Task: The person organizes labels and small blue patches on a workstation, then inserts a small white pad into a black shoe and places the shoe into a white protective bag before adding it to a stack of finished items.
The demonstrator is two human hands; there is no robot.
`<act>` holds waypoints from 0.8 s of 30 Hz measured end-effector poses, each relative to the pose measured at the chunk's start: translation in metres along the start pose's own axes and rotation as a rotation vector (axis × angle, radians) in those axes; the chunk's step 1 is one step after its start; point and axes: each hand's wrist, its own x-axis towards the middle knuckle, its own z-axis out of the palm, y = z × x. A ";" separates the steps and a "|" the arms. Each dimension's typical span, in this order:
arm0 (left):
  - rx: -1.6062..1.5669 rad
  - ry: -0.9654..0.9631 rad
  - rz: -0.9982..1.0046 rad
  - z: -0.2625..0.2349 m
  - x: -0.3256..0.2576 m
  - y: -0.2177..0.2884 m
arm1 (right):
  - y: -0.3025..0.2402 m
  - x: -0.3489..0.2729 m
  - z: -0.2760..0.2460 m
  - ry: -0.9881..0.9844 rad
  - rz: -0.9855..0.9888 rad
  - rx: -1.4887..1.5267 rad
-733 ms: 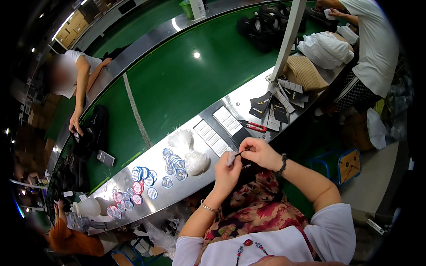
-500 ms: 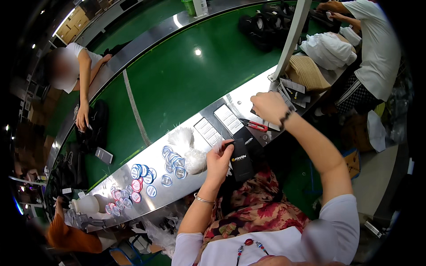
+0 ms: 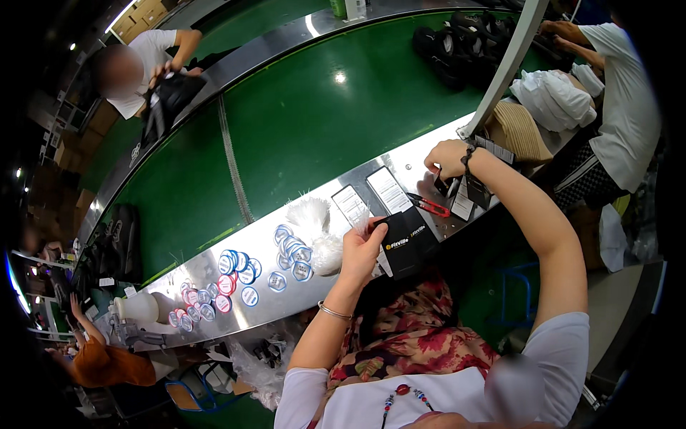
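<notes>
My left hand (image 3: pixel 363 250) is closed, thumb on top, on a black hang tag (image 3: pixel 401 250) held over the bench's near edge. A tuft of thin clear plastic tag strings (image 3: pixel 359 219) sticks up beside its fingers. Another black tag (image 3: pixel 423 233) lies beside and partly behind the held one. Farther right, my right hand (image 3: pixel 449 159) bends down with fingers pinched at a dark tag among a loose pile of black and white tags (image 3: pixel 463 200). Its fingertips are partly hidden. Red-handled snips (image 3: pixel 429 205) rest between my hands, next to two white printed cards (image 3: pixel 388 190).
Left of my hands lie bundled clear strings (image 3: pixel 325 252) and several round blue and red stickers (image 3: pixel 295 254). The metal bench (image 3: pixel 268 304) borders a green conveyor belt (image 3: pixel 300 136). A metal post (image 3: pixel 504 68) rises at right, near a straw hat (image 3: pixel 520 132). Co-workers handle black shoes (image 3: pixel 168 96) across the belt.
My right hand has shifted slightly over the tag pile, its fingers lower among the tags. The tag in my left hand has tilted. A co-worker across the belt has lifted a black shoe.
</notes>
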 end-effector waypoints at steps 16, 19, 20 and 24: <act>0.038 0.055 0.051 0.001 -0.003 0.002 | -0.034 -0.037 -0.031 0.220 -0.074 0.870; -0.015 0.094 0.045 -0.005 -0.007 0.001 | -0.074 -0.057 -0.003 0.247 -0.064 1.313; -0.029 0.112 0.033 -0.009 -0.008 0.002 | -0.087 -0.058 0.013 0.229 0.004 1.406; -0.148 0.113 0.036 -0.018 -0.017 0.003 | -0.114 -0.044 0.077 0.366 0.247 1.634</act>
